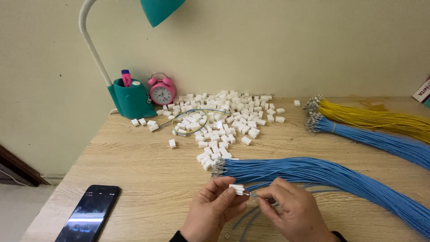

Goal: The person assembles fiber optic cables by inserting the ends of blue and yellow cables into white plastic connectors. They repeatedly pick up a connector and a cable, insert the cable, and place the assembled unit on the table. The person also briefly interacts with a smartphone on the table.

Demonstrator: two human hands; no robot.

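A wooden table [134, 166] is spread with a big bundle of blue wires [331, 179] and a heap of white connector housings [224, 118]. Low at the near edge, a small white connector [237, 189] is pinched in the left hand [214, 210] — fingers closed on it — while a thin blue wire [255, 196] is gripped by the right hand [291, 208], its tip at the connector.

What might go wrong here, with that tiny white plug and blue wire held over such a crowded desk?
1. The small white connector, pinched in the left hand, may slip and get lost in the pile of white connectors.
2. The right hand rests close to the blue wire bundle; a sleeve might drag it.
3. The phone lies near the desk edge and may get nudged off.
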